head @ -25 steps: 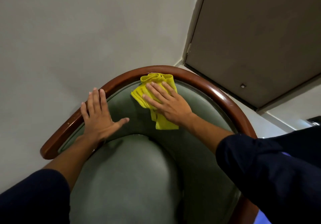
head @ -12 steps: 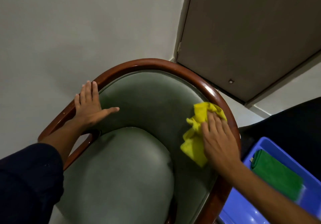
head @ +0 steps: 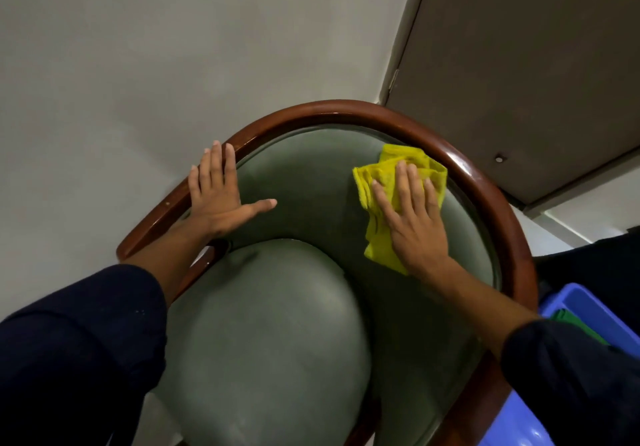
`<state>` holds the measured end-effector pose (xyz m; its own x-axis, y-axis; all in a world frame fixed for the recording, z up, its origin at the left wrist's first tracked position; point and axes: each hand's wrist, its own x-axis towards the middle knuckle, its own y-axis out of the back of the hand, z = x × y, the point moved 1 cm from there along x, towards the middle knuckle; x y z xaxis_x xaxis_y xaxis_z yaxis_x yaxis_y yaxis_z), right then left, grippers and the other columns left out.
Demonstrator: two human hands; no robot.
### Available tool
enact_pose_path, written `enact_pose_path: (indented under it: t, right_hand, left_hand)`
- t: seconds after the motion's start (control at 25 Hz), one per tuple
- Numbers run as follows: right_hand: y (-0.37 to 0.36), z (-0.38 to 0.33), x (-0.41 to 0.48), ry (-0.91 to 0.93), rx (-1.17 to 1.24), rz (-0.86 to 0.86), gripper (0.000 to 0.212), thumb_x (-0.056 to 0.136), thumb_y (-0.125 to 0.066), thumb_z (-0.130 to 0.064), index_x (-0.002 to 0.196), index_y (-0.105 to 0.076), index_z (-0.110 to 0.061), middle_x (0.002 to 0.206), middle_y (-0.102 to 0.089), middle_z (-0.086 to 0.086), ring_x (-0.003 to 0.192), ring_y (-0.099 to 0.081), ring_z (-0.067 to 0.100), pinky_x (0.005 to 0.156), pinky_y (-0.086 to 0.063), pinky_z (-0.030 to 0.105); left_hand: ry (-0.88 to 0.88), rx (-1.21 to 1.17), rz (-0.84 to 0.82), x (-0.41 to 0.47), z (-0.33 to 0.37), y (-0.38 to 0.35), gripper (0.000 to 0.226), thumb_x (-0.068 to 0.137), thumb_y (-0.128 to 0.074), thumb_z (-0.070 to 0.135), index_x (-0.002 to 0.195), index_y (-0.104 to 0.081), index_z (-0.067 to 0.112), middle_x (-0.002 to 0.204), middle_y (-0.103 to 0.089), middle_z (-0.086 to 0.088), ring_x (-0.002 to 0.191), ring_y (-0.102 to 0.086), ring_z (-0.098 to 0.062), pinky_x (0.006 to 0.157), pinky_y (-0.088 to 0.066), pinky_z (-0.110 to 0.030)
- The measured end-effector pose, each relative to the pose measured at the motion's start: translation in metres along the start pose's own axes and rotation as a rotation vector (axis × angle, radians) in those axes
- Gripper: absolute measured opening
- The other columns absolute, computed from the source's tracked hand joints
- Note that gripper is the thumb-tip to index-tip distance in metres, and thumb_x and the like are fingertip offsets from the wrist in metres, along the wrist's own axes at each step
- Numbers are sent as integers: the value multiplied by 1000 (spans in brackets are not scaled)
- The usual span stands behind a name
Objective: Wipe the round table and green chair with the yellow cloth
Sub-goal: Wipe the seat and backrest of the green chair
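Observation:
The green chair fills the middle of the view, with a padded seat and a curved, glossy brown wooden rim. My right hand lies flat on the crumpled yellow cloth, pressing it against the upper right of the padded backrest just inside the rim. My left hand rests flat with spread fingers on the left side of the backrest, fingertips touching the wooden rim. The round table is not in view.
A pale wall stands behind the chair. A grey-brown door is at the upper right. A blue plastic bin with a green cloth inside sits at the lower right beside the chair.
My right hand slid the yellow cloth from the top of the backrest to its right side, then back up toward the upper right. My left hand stayed on the left backrest.

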<state>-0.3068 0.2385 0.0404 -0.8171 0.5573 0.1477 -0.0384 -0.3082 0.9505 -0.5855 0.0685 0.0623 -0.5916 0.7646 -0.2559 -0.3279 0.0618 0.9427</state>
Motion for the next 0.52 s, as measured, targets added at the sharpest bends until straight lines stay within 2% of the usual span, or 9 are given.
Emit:
enact_pose_path:
  t: [0.04,0.12,0.2,0.36,0.44,0.52]
  right_hand:
    - [-2,-5,19,85,-13,36,72,89,-59,-33,152,-27,-21,157,-25,26,146,-22,43,117,-21,57]
    - [-11,-26,57,290,-6,112,62,91,-48,-21,150,-32,-24,158,-28,22,146,-26,40,117,-23,54]
    - [-22,-47,81,475,-10,142,54,93,-38,-16,146,-39,-25,159,-29,17,146,-27,36,117,-26,52]
    - [-51,-93,88,612,68,192,30,97,-35,-21,114,-59,-21,156,-38,11,143,-36,32,114,-32,48]
    - [-73,-124,74,682,138,103,36,95,-29,-21,118,-57,-18,157,-36,11,144,-34,31,116,-29,49]
    - [-99,-161,47,744,244,-110,51,92,-21,-20,135,-48,-15,162,-24,11,149,-23,29,120,-19,47]
  left_hand:
    - [0,2,10,-1,2,-2,126,66,-35,90,148,28,16,160,32,-10,147,30,-25,118,18,-47]
    - [14,12,46,1,0,-6,127,65,-34,90,149,27,16,160,30,-10,148,28,-25,117,18,-46]
    - [41,-10,65,4,0,-4,126,65,-34,89,150,23,15,162,26,-9,149,25,-24,117,17,-45]
    - [65,-53,108,3,1,-9,116,74,-38,84,152,16,18,164,20,-6,151,20,-21,120,14,-45]
    - [50,-71,118,8,-4,-10,115,73,-33,86,153,15,19,164,19,-7,151,19,-21,119,14,-45]
    - [17,-51,197,8,-7,-14,113,73,-28,87,153,14,18,164,17,-10,151,17,-23,119,13,-45]
